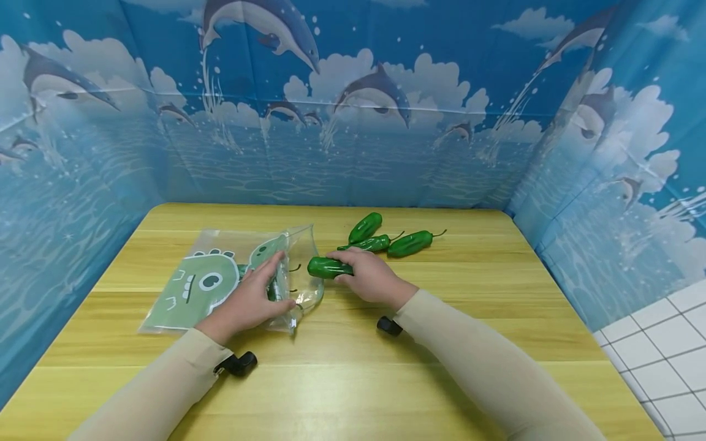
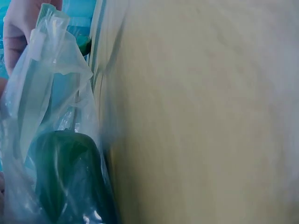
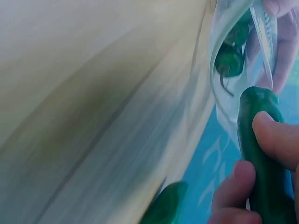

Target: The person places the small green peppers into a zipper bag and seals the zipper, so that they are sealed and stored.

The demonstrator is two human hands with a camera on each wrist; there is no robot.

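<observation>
A clear zip bag [image 1: 193, 318] printed with green cartoon monsters lies on the left half of the table, its mouth facing right. My left hand [image 1: 250, 300] holds the bag near its mouth, thumb and fingers spread apart. Several green peppers are inside; one pepper [image 2: 70, 177] shows through the plastic in the left wrist view, and another pepper's stem end [image 3: 230, 60] shows in the right wrist view. My right hand [image 1: 375, 278] grips a green pepper [image 1: 326, 267], its blunt end pointing at the bag's opening.
Behind my right hand lie three more green peppers [image 1: 410, 244] on the wooden table [image 1: 353, 380]. A dolphin-patterned curtain [image 1: 342, 153] encloses the back and sides. White tiles [image 1: 662, 349] show at the right.
</observation>
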